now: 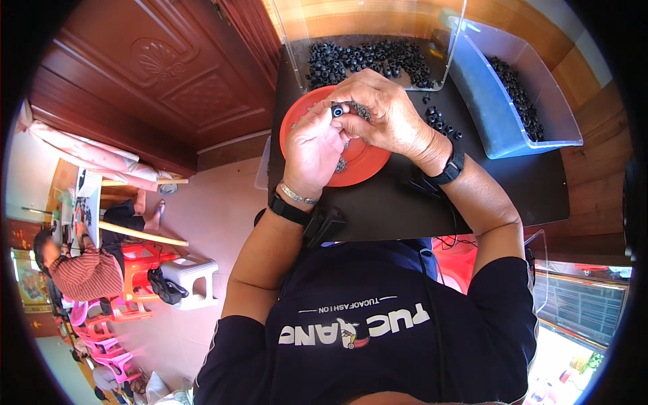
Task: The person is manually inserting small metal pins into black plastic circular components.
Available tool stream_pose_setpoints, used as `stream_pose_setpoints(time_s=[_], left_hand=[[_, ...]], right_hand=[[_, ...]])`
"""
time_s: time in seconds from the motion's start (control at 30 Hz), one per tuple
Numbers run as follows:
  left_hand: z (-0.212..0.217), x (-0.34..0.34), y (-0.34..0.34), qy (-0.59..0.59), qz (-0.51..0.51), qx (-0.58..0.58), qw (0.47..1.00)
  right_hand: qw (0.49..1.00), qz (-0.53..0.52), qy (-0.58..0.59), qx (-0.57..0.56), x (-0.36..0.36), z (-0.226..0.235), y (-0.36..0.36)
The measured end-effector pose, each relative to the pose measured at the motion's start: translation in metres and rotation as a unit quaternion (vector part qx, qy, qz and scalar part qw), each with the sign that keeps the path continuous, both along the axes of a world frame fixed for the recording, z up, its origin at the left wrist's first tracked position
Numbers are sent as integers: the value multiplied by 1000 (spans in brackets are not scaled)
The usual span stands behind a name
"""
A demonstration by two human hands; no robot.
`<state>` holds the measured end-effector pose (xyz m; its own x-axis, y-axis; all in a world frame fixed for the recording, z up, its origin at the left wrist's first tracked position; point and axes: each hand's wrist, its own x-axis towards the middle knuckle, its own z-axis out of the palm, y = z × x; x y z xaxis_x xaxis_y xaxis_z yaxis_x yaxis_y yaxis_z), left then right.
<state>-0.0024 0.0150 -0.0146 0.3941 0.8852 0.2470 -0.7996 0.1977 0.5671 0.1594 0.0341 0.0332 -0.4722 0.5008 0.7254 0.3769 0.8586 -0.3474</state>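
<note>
A: Hands in view at the bench?
B: Two. Left hand [314,145] narrow, palm up, fingertips on one black part [338,111]. Right hand [385,111] also narrow, fingers curled, thumb and forefinger closed about the same part.
A: Position of that part?
B: Where the fingertips meet, above the one orange-red plate [369,165], open end toward the camera.
A: Plate contents?
B: Small grey pieces [341,164], too many and too fine to count. More grey shows at the right hand's curl; whether held or lying behind it, I cannot tell.
A: Containers?
B: Two. One clear bin [439,86] beyond the plate, one bluish bin [501,138] to its right. Both hold black pieces, heaped, uncountable.
A: Loose items?
B: Roughly ten black pieces [442,123] on the one dark table [516,192], near the right wrist; some overlap.
A: Worn on the wrists?
B: Right: one black watch [451,169]. Left: one black band [289,210], one metal bracelet [297,194].
</note>
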Motion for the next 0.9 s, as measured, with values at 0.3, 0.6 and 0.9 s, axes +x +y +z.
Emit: stream_pose_setpoints(time_s=[0.3,0.6,0.9], left_hand=[[8,5,-5,24,8,-8,1000],[3,1,-2,-3,10,-32,999],[3,3,2,12,22,8,1000]], right_hand=[[1000,8,-7,26,-1,1,-2],[1000,-13,-8,13,-4,-2,0],[999,-17,31,-32,0,3,-3]])
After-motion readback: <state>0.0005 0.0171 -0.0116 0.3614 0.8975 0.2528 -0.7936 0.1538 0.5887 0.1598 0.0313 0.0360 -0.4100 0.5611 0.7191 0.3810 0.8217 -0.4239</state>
